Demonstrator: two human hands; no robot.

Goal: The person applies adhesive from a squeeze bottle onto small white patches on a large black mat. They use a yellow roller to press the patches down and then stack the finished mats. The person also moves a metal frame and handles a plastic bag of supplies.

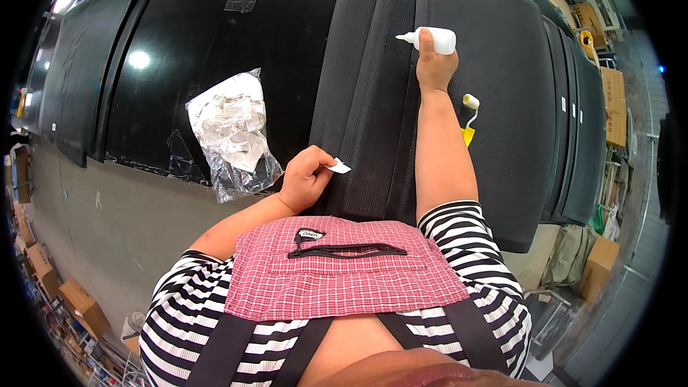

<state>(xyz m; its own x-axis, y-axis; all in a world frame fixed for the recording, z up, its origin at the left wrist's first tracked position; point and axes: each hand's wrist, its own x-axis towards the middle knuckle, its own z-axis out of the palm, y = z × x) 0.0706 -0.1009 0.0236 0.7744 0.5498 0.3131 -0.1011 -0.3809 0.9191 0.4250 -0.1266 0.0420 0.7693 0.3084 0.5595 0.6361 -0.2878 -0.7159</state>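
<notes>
My right hand (436, 69) is wrapped round a white squeeze bottle (443, 41), held out over the black material with its pointed nozzle toward the left. Below the nozzle runs a long ribbed black strip (373, 100), lying lengthwise away from me. My left hand (307, 175) pinches a small white piece (340, 166), paper or cloth, at the strip's near left edge. To the left of that hand lies a clear plastic bag (233, 125) with crumpled white material inside.
A small paint roller (470, 102) with a yellow handle lies right of my right forearm, on a large black padded sheet (494, 100). The glossy black table top (287, 50) bears clear tape. More black sheets are stacked at the right; cardboard boxes (613, 106) stand beyond.
</notes>
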